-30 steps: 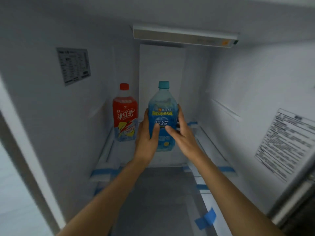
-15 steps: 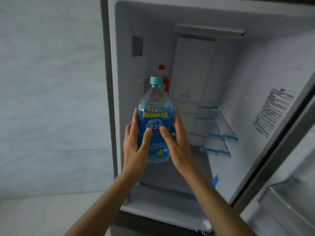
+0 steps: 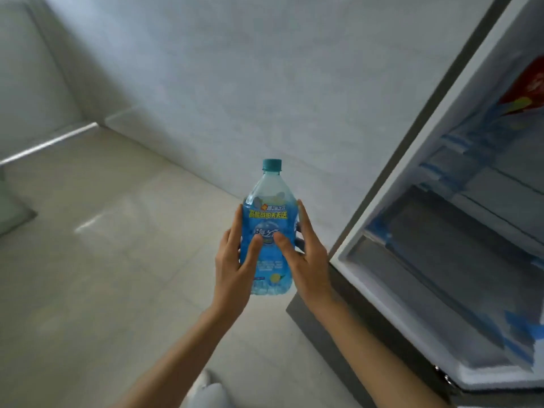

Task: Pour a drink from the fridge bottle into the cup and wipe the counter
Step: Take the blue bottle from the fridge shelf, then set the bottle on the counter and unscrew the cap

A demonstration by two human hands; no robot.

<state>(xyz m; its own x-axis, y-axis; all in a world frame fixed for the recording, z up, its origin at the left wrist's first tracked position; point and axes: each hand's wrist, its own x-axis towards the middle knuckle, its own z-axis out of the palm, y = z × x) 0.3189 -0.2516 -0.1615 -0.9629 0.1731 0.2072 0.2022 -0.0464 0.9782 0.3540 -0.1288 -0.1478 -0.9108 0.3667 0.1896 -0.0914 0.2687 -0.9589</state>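
Bottle (image 3: 269,231) upright between both hands (image 3: 232,260), left of the open fridge (image 3: 441,231), above the floor (image 3: 88,260)

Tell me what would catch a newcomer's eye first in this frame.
The blue bottle with its teal cap stands out at centre, upright, held between the left hand and the right hand above the pale tiled floor. To the right, the open fridge shows shelves edged with blue tape, with a blurred red bottle near the top right edge.
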